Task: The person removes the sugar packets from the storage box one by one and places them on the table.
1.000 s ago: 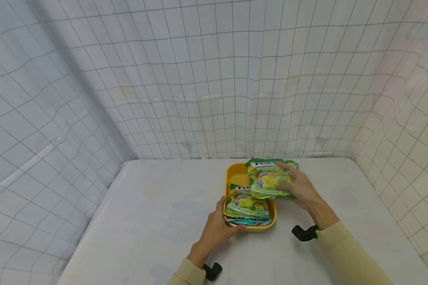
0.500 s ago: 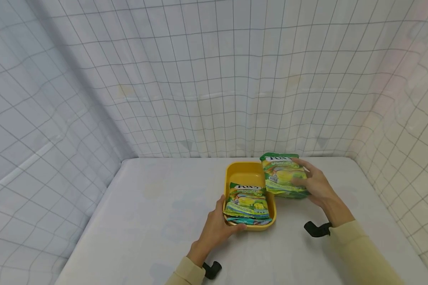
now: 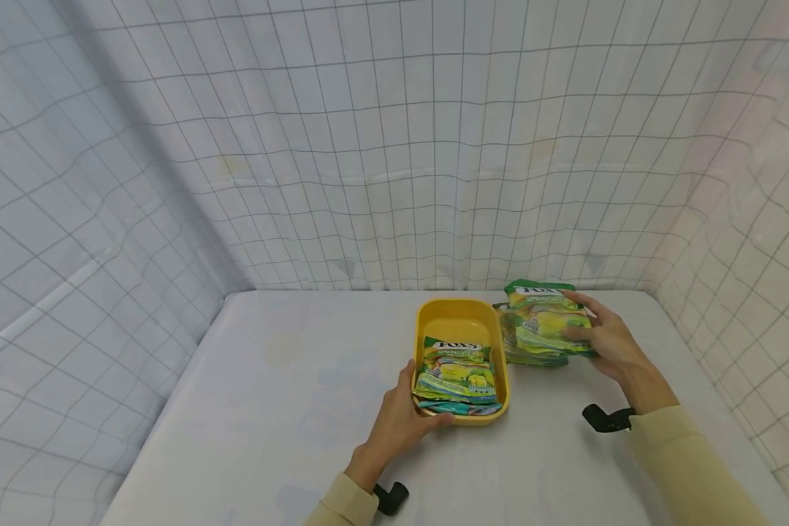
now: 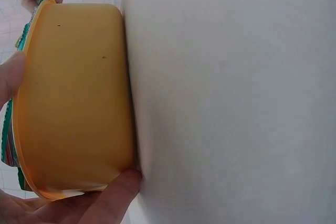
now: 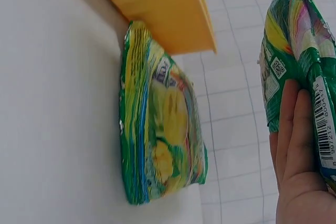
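My left hand [image 3: 397, 424] grips the near left corner of a yellow plastic tub [image 3: 456, 320], thumb at the near rim and fingers along its outer wall. Inside the tub's near half lies a green FOX'S candy bag [image 3: 456, 372], with a teal packet edge [image 3: 463, 408] showing below it. To the tub's right, my right hand [image 3: 614, 343] holds up another green candy bag [image 3: 542, 310], its barcoded back visible in the right wrist view. Beneath the held bag, a similar candy bag [image 5: 170, 119] lies on the table against the tub's side, partly hidden in the head view.
A white-covered table [image 3: 289, 380] spreads on both sides of the tub. White grid-patterned cloth [image 3: 394, 183] hangs behind the table and along both sides. Each wrist carries a black mount, such as the right one [image 3: 606, 418].
My right hand has moved right, carrying the candy bag from over the tub's edge to beside it. The bag on the table has come partly into view. My left hand has stayed put.
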Demonstrator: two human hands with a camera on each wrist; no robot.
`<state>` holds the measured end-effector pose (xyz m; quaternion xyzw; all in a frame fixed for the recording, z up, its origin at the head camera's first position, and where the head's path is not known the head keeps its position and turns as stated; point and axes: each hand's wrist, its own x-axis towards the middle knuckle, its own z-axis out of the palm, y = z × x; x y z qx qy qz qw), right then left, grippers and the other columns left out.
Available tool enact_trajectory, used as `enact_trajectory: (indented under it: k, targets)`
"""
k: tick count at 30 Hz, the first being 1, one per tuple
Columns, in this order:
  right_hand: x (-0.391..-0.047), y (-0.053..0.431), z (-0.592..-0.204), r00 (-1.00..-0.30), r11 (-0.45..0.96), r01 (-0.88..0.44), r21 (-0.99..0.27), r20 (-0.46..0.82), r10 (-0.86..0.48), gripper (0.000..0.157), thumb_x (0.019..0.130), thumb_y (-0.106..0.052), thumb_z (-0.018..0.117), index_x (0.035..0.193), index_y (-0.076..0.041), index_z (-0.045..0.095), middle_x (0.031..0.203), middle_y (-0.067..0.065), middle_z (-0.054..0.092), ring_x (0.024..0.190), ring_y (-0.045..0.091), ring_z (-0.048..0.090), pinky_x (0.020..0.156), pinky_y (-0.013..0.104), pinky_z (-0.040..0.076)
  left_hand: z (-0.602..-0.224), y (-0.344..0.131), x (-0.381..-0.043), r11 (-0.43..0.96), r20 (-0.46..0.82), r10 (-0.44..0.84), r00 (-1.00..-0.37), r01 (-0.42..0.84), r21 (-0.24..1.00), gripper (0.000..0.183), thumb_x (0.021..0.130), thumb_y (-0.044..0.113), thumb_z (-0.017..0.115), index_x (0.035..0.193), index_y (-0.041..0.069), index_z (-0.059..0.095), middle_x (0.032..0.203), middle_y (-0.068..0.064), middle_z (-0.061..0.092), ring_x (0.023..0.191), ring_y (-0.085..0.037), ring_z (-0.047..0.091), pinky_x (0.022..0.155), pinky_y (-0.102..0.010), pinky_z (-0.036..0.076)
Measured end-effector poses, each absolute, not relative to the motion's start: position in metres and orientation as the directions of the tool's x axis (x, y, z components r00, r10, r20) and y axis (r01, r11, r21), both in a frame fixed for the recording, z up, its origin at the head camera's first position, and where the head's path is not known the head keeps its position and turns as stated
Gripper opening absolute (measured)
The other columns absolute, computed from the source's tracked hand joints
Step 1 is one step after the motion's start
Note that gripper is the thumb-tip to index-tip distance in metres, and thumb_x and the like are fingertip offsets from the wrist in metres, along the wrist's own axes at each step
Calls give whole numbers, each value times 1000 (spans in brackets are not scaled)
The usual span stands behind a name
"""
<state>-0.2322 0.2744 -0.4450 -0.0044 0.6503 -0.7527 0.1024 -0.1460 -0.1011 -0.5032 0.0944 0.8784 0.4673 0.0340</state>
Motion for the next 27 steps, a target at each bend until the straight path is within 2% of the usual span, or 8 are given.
enact_trajectory:
  k: [7,19,27]
  targets:
    - [-232,289,-453,-980,-141,146,-979,-123,-156,78,96,5,66,161,-22,32,133,2,44,102,11,64,81,28,57,-503,-101,-146,540,21,194,-981,125,833,121,77,53,87,160,-2,17,146,-20,53,130,-31,54,108,-50,43]
    - [-232,309,-464,-975,-197,201,-960,-176,-136,83,93,4,71,161,-24,32,134,3,40,103,10,63,83,28,56,-503,-101,-146,530,18,197,-980,122,839,122,77,52,87,160,-2,17,147,-20,52,131,-31,54,108,-50,43]
    - [-232,320,-474,-975,-234,201,-951,-171,-142,79,95,8,66,160,-25,33,132,0,40,102,10,65,82,28,57,-502,-101,-145,535,23,197,-980,127,835,122,77,55,86,161,-1,17,146,-19,53,131,-30,54,108,-50,43]
